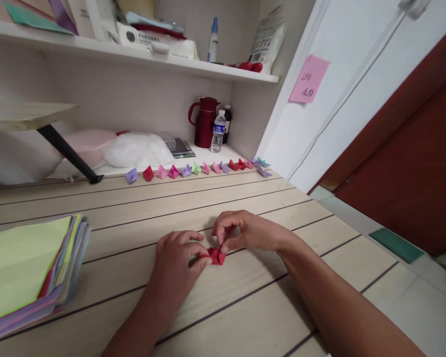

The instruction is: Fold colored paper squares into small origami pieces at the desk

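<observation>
1. A small red folded paper (218, 257) lies on the slatted wooden surface (245, 307), between a person's two bare hands.
2. The left hand (180, 253) steadies it, its grip closed with thumb and forefinger at the paper's left edge.
3. The right hand (240, 232) bends over the far right side, its grip pinched on the red paper.
4. To the left sits a stack of coloured sheets (26, 267), pale yellow on top.
5. Across from me, small folded paper pieces (173, 171) line the far edge in purple, red, pink, green and blue.
6. Behind them, a dark red jug (205, 124) stands beside a water bottle (218, 131).
</observation>
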`<action>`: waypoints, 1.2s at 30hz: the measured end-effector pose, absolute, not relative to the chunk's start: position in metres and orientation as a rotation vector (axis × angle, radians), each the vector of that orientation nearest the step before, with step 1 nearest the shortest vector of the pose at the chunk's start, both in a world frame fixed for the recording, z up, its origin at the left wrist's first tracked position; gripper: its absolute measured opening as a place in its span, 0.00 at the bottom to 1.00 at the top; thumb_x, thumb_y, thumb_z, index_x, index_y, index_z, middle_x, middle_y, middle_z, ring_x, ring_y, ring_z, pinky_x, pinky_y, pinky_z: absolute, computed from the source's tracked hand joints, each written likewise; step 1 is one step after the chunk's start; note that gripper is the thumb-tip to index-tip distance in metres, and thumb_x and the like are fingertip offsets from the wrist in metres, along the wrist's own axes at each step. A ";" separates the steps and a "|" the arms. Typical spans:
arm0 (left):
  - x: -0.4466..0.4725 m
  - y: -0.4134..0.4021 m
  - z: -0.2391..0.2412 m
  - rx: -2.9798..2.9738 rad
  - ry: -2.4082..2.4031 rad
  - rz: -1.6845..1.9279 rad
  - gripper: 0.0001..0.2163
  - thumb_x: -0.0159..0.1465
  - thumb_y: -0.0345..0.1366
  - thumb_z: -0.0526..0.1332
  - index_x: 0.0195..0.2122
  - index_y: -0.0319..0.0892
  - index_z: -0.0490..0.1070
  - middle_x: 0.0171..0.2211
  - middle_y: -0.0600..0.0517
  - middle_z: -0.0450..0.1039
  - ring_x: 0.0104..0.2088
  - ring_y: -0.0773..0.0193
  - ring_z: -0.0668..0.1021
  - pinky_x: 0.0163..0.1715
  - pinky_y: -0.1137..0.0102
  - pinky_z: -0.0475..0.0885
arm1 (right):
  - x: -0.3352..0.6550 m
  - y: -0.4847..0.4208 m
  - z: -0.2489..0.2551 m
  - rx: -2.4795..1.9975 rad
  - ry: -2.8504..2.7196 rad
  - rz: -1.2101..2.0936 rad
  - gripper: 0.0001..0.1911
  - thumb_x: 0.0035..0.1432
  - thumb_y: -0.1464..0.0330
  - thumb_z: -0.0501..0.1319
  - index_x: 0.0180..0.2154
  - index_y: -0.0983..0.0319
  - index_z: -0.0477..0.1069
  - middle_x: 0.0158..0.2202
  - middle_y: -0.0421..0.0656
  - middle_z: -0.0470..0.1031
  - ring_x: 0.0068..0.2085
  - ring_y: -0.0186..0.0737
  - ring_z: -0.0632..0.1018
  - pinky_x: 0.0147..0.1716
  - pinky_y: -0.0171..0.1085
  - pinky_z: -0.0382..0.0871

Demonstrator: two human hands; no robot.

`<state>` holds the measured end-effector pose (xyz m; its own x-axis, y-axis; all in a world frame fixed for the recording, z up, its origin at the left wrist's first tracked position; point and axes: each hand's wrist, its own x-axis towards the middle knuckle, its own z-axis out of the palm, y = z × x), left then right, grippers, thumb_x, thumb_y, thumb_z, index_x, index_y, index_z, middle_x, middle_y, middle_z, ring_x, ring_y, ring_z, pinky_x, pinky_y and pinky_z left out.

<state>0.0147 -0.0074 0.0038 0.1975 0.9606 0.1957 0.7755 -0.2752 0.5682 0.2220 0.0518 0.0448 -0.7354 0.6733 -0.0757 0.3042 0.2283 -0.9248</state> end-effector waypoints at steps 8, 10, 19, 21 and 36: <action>0.017 -0.009 -0.001 2.200 1.619 0.794 0.07 0.52 0.28 0.70 0.26 0.49 0.77 0.43 0.55 0.80 0.46 0.56 0.78 0.52 0.53 0.65 | 0.220 0.050 0.046 -0.850 -2.289 1.439 0.05 0.56 0.66 0.68 0.33 0.61 0.78 0.38 0.42 0.76 0.41 0.38 0.78 0.43 0.36 0.72; 0.017 -0.010 -0.001 2.210 1.616 0.801 0.07 0.52 0.29 0.70 0.26 0.49 0.77 0.43 0.55 0.79 0.46 0.56 0.78 0.52 0.53 0.66 | 0.220 0.050 0.045 -0.820 -2.327 1.423 0.04 0.59 0.67 0.67 0.35 0.61 0.80 0.39 0.43 0.77 0.43 0.40 0.78 0.45 0.37 0.72; 0.018 -0.011 -0.006 2.244 1.597 0.820 0.07 0.54 0.28 0.69 0.30 0.50 0.78 0.43 0.54 0.79 0.46 0.56 0.78 0.52 0.54 0.67 | 0.215 0.045 0.051 -0.787 -2.470 1.267 0.06 0.61 0.71 0.63 0.35 0.60 0.81 0.41 0.43 0.78 0.42 0.38 0.78 0.45 0.35 0.70; 0.018 -0.011 -0.005 2.251 1.590 0.811 0.08 0.53 0.28 0.70 0.30 0.49 0.79 0.44 0.54 0.79 0.46 0.56 0.78 0.52 0.53 0.67 | 0.217 0.045 0.053 -0.793 -2.488 1.270 0.06 0.59 0.72 0.65 0.38 0.59 0.80 0.41 0.42 0.77 0.43 0.38 0.78 0.44 0.34 0.70; 0.020 -0.017 -0.002 2.389 1.501 0.838 0.08 0.56 0.25 0.65 0.29 0.47 0.77 0.43 0.50 0.76 0.44 0.55 0.79 0.48 0.53 0.72 | 0.241 0.061 0.029 -0.923 -1.978 1.647 0.25 0.43 0.65 0.76 0.43 0.61 0.73 0.38 0.39 0.71 0.36 0.32 0.74 0.36 0.32 0.71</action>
<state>0.0197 -0.0174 -0.0022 0.3241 0.8760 0.3571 0.7637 -0.4650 0.4477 0.2408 0.0615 0.0290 -0.6998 0.7068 -0.1037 0.2301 0.0856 -0.9694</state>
